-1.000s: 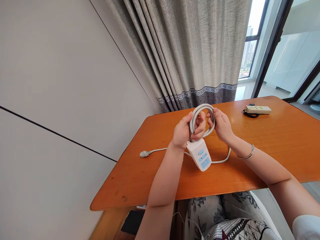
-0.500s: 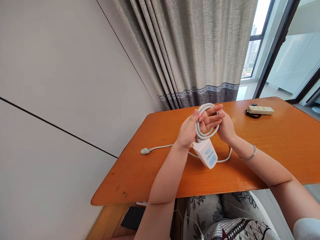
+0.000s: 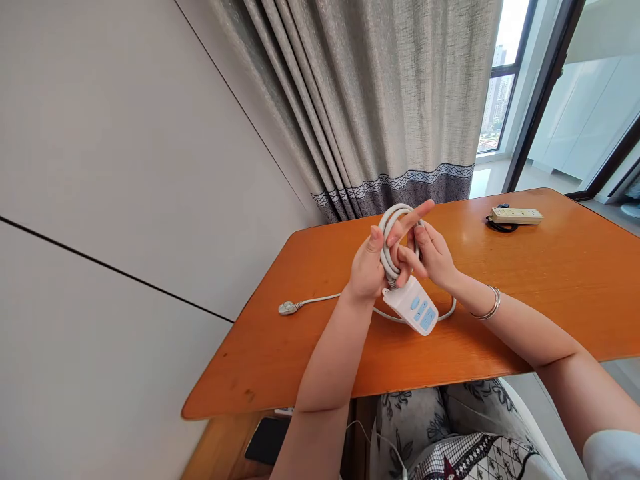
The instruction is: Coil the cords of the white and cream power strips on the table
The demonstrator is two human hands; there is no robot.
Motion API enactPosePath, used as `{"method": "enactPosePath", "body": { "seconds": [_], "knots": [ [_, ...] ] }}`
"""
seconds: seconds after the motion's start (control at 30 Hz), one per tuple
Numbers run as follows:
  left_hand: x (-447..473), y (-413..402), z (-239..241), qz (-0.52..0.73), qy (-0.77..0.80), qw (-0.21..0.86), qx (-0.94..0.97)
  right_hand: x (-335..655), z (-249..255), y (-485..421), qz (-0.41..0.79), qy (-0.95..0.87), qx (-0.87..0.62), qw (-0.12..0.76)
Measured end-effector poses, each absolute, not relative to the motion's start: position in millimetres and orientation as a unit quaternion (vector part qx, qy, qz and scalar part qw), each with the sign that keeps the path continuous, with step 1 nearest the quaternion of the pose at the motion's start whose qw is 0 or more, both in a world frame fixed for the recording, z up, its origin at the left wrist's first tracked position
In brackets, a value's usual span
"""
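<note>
My left hand (image 3: pixel 369 270) grips a coil of grey-white cable (image 3: pixel 389 235) above the orange wooden table (image 3: pixel 310 347), its forefinger stretched out across the loops. My right hand (image 3: pixel 434 257) pinches the same coil from the right side. A white power strip (image 3: pixel 414 307) with blue sockets hangs from the coil just below both hands. The rest of the cable trails over the table to a plug (image 3: pixel 288 307) lying at the left.
A second, cream power strip (image 3: pixel 515 215) with a black cord lies at the table's far right. A grey curtain (image 3: pixel 380 100) hangs behind the table and a pale wall runs along the left. A dark phone (image 3: pixel 265 441) lies below the table's near edge.
The coil has been drawn tighter and narrower between my hands. My right hand has shifted left onto the loops, and the power strip has swung a little to the right.
</note>
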State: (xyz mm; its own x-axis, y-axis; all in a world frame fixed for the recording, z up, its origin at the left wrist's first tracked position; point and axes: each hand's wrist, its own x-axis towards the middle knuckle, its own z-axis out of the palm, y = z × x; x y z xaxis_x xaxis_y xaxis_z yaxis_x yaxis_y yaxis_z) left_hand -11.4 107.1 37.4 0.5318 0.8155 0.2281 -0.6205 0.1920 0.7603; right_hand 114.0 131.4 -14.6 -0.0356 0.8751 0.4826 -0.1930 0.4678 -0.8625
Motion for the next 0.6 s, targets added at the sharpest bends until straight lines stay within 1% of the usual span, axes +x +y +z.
{"method": "enactPosePath", "body": {
  "seconds": [0.2,0.3,0.43,0.5,0.6],
  "knots": [
    [-12.1,106.4,37.4,0.446,0.126,0.735,0.494,115.4,-21.6,134.1,0.404,-0.595,-0.295,0.63],
    [-10.4,107.9,35.1,0.469,0.107,0.717,0.505,119.0,-21.0,135.5,0.408,-0.606,-0.274,0.625],
    [-6.7,108.8,32.9,0.518,0.094,0.673,0.519,121.9,-16.5,137.1,0.38,-0.641,-0.239,0.623],
    [-4.8,107.5,33.7,0.543,0.086,0.646,0.529,122.4,-17.1,140.2,0.387,-0.662,-0.225,0.601],
    [-3.4,103.6,35.7,0.558,0.089,0.619,0.545,124.5,-23.6,148.3,0.425,-0.689,-0.233,0.539]
  ]
}}
